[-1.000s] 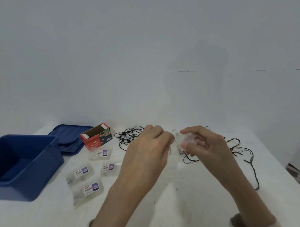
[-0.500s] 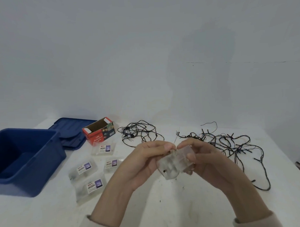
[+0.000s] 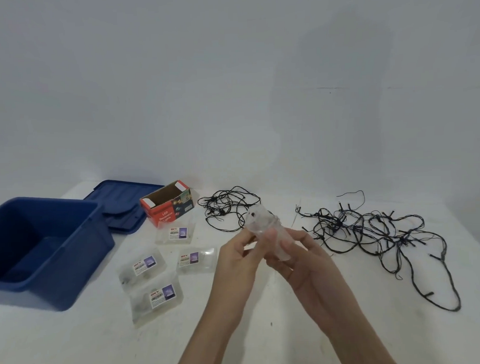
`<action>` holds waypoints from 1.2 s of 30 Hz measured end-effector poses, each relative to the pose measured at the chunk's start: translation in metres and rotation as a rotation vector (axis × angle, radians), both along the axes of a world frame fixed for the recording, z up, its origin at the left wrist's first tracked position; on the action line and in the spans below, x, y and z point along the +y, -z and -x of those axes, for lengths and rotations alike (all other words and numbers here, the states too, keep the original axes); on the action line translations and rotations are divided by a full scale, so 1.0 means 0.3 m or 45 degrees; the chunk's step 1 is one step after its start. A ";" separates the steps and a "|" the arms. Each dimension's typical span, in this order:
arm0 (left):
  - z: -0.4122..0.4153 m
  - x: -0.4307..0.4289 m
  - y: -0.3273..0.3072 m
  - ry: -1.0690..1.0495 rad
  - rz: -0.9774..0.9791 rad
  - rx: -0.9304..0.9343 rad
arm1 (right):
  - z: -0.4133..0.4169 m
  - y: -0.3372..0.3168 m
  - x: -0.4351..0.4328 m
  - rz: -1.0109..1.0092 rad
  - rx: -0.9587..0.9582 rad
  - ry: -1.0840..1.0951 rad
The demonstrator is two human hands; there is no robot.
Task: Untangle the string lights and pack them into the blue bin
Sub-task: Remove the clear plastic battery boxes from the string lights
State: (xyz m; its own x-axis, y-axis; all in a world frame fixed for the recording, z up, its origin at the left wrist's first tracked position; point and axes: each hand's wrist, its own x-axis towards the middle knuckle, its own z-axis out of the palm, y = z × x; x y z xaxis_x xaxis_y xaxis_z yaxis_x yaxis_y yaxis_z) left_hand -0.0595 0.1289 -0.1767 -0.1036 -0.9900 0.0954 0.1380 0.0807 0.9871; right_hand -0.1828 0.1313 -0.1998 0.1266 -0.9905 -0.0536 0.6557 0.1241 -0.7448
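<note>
Both hands hold a clear plastic battery box (image 3: 263,226) above the middle of the white table. My left hand (image 3: 237,256) pinches its left side, and my right hand (image 3: 298,257) grips its lower end with the thumb on top. A large tangle of black string lights (image 3: 371,231) lies on the table to the right. A smaller black tangle (image 3: 226,209) lies behind the hands. The open blue bin (image 3: 73,258) stands at the left, with nothing seen inside.
The blue lid (image 3: 120,205) lies behind the bin. An open red cardboard box (image 3: 167,206) stands beside the lid. Several clear labelled packets (image 3: 166,293) lie between the bin and my hands. A grey wall rises behind the table (image 3: 76,345).
My hands have turned the clear box from lying sideways to standing nearly upright. The camera has tilted down a little, so more of the table shows.
</note>
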 end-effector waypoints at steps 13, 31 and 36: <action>-0.138 -0.117 0.062 0.003 -0.179 -0.364 | -0.031 0.000 -0.121 0.134 0.793 -0.078; -0.417 -0.498 0.328 -0.650 -0.502 -1.684 | -0.006 0.057 -0.115 -0.155 0.652 0.147; -0.272 -0.326 0.187 -0.399 0.119 -1.134 | 0.002 -0.043 -0.096 -0.037 0.510 0.224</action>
State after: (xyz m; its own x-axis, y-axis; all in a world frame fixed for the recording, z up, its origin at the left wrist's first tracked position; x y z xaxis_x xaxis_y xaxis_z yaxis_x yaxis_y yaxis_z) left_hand 0.0219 0.0312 -0.2328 0.0924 -0.9775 0.1894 -0.7039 0.0704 0.7068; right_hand -0.1834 0.1026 -0.1867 -0.0807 -0.9925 -0.0920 0.3289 0.0606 -0.9424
